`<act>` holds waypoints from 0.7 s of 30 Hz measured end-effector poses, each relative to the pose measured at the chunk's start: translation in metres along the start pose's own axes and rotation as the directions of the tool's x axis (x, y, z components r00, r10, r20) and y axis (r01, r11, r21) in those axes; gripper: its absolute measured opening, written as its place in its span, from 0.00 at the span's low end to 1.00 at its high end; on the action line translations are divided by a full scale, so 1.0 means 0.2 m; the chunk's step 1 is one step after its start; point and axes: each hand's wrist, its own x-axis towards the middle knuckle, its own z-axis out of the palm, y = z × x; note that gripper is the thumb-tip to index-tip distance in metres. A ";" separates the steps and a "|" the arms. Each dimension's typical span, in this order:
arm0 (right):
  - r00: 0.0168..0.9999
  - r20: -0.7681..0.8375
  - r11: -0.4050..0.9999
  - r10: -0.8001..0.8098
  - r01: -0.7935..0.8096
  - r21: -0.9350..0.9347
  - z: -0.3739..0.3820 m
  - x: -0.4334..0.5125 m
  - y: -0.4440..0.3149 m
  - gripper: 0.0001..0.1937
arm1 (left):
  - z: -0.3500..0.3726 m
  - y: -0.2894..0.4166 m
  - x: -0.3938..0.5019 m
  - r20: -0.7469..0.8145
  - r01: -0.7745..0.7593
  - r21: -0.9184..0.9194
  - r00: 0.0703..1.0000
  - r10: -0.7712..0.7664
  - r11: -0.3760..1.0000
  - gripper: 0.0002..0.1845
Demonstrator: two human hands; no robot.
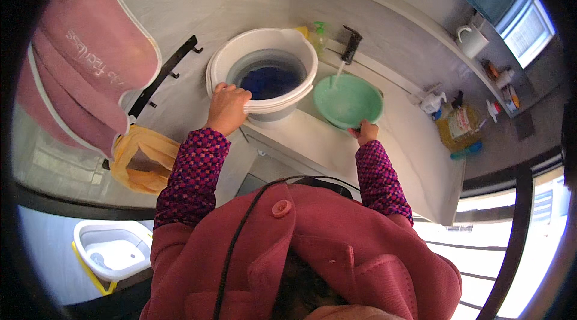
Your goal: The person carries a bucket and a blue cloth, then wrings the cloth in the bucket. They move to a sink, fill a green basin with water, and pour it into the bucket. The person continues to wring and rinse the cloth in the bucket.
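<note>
My left hand [229, 107] grips the near rim of a white and grey bucket [266, 115] at the left end of the counter. Dark blue contents [270, 81], perhaps cloth in water, lie low inside it. With my right hand [366, 132] I hold the near rim of a light green plastic basin [349, 108]. The basin is under a black faucet [350, 47], and a stream of water [340, 71] runs into it. Some liquid shows in the basin; its depth is hard to tell. My right fingers are partly hidden by the rim.
A green-topped pump bottle [319, 40] stands behind the bucket. A yellow liquid jug [457, 126] and a spray bottle [433, 106] sit at the counter's right. A pink towel [94, 49] and a yellow cloth [144, 157] hang left by a black hook rail [169, 72]. A shelf [405, 13] runs above.
</note>
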 end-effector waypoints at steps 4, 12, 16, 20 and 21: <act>0.998 0.033 0.987 -0.048 0.053 -0.155 -0.12 -0.03 -0.15 0.13 | 0.02 -0.02 -0.01 0.075 0.041 0.015 0.996 -0.042 0.999 0.02; 0.977 0.132 0.891 -0.168 0.207 -0.404 0.00 -0.36 -0.74 0.17 | 0.05 -0.13 -0.09 -0.018 -0.008 -0.015 1.000 0.008 1.000 0.02; 0.956 0.158 0.837 -0.248 0.293 -0.461 0.27 -0.53 -1.03 0.17 | 0.03 -0.17 -0.14 0.009 0.005 -0.037 1.000 -0.005 0.999 0.04; 0.904 0.277 0.727 -0.325 0.427 -0.538 0.56 -0.68 -1.24 0.18 | 0.00 -0.20 -0.17 0.046 0.014 -0.042 0.999 -0.012 0.999 0.09; 0.903 0.269 0.699 -0.335 0.430 -0.571 0.62 -0.71 -1.27 0.18 | -0.01 -0.21 -0.18 0.044 0.009 -0.039 0.999 -0.007 0.999 0.09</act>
